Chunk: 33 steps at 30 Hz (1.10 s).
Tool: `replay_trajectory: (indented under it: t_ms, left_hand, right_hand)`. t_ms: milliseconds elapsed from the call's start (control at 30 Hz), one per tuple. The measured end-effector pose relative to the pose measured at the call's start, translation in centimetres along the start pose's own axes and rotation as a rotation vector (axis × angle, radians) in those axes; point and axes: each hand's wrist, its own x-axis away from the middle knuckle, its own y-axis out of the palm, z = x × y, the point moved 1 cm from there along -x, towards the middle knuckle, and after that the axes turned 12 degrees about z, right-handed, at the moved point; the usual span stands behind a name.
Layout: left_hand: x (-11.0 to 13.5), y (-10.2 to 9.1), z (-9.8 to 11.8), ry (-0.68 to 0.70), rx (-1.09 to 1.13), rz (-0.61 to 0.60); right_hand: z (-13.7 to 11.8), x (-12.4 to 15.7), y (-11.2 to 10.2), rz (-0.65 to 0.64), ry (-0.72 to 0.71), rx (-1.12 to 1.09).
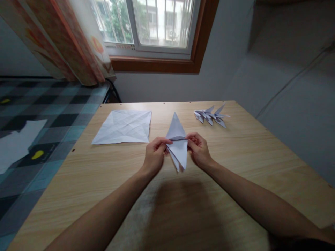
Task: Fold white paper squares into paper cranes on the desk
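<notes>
A half-folded white paper piece [178,143], a long kite shape with its point toward the window, lies at the middle of the wooden table [235,167]. My left hand [155,153] pinches its left corner at the middle crease. My right hand [198,149] pinches the right corner. Both hands are closed on the paper, fingers pressed together over the fold.
A creased, unfolded white paper square [123,127] lies flat to the left. Several finished folded paper cranes [211,116] sit at the far right of the table. A bed with a checked cover [39,118] stands to the left, and a window [154,24] and grey wall lie beyond.
</notes>
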Motion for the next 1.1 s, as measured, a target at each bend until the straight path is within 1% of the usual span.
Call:
replay_trajectory:
  t_ms: [67,200,333,400,467,600,700,767,833,867,933,1000,1067,1100]
  left_hand:
    - [-0.09,-0.07,-0.06,0.001,0.014,-0.002]
    - [0.13,0.00,0.15,-0.064,0.045,-0.006]
    - [0.61,0.32,0.60,-0.028,0.050,0.005]
    - [0.71,0.44,0.74,-0.021,0.068,-0.021]
    - [0.64,0.51,0.76,-0.002,0.052,-0.071]
    - [0.32,0.52,0.44,0.048,0.007,-0.158]
    - [0.24,0.48,0.12,0.012,0.002,-0.175]
    - [0.29,0.41,0.01,-0.005,-0.041,-0.184]
    - [0.35,0.29,0.04,0.043,-0.138,-0.177]
    - [0.36,0.21,0.11,0.098,-0.197,-0.152]
    - [0.35,0.00,0.34,0.248,-0.299,-0.048]
    - [0.32,-0.17,0.59,0.376,-0.350,0.063]
    - [0.32,-0.22,0.79,0.428,-0.351,0.102]
    - [0.34,-0.20,0.86,0.417,-0.334,0.096]
  right_hand:
    - [-0.04,-0.04,0.00,0.017,0.000,0.014]
    - [-0.21,0.00,-0.04,0.011,0.057,-0.001]
    - [-0.36,0.24,0.00,-0.027,0.053,0.028]
    - [-0.30,0.33,0.06,-0.032,0.042,0.045]
    - [-0.21,0.34,0.11,-0.021,0.040,0.043]
    - [-0.29,0.20,0.20,0.039,-0.026,0.059]
    - [-0.51,0.10,0.20,0.073,-0.079,0.078]
    - [-0.53,0.07,0.10,0.075,-0.087,0.082]
    - [-0.38,0.05,-0.09,0.059,-0.070,0.079]
    - [-0.25,0.04,-0.20,0.047,-0.053,0.073]
    - [-0.02,0.02,-0.43,0.015,-0.014,0.058]
    - [0.04,0.01,-0.57,-0.025,-0.002,0.060]
    - [-0.19,0.03,-0.58,-0.059,-0.052,0.092]
    - [-0.38,0.07,-0.54,-0.073,-0.087,0.112]
